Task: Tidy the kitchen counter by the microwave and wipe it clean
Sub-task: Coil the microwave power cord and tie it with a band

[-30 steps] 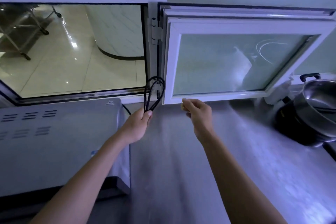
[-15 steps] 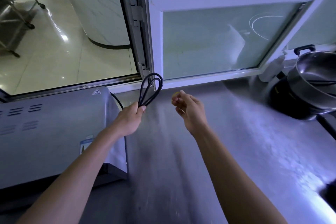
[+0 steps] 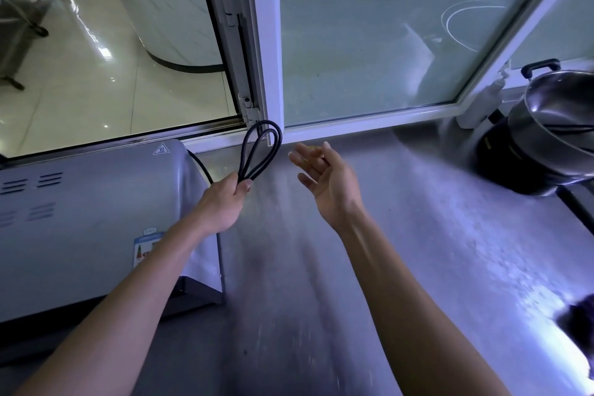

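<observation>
The steel surface [image 3: 369,251] stretches ahead of you, microwave [image 3: 90,225] on its left, steel pot [image 3: 559,125] far right. Your left hand [image 3: 221,202] grips the looped black power cord [image 3: 260,151] above the surface, just right of the microwave. Your right hand [image 3: 328,183] hangs open, palm up, beside it.
</observation>
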The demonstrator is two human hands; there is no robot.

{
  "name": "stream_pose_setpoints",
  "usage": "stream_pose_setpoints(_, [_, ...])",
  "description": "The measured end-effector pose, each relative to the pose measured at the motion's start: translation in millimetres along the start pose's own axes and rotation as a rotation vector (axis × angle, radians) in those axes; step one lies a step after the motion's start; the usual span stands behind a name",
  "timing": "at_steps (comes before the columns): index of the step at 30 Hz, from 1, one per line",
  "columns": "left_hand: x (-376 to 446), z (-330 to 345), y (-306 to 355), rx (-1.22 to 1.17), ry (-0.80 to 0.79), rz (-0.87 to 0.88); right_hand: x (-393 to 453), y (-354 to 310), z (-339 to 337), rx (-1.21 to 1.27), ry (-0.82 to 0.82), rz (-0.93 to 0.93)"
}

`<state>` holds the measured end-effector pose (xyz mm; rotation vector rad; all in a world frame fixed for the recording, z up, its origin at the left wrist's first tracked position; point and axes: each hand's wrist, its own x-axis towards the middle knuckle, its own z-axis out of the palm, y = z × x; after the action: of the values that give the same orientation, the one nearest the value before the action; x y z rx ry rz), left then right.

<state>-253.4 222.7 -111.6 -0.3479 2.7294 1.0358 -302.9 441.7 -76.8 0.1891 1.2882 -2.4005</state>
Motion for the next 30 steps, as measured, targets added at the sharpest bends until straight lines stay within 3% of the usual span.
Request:
stream_pose_setpoints(4, [-2,0,1,0.002,-0.003,0.009,-1,4,-2,-0.037,-0.036,-0.06])
stream_pose_setpoints(10, [-3,1,-4,0.019,-0.004,0.015,1,10,3,-0.454,-0.012,-0.232])
stream_pose_setpoints(18, [-7,-4,-5,-0.046,-0.019,0.031,13,-5,8,-0.645,-0.026,-0.28])
stream_pose_setpoints(30, [-13,-10,11,0.202,-0.084,0.158,17,-22,23,-1.069,-0.134,-0.247])
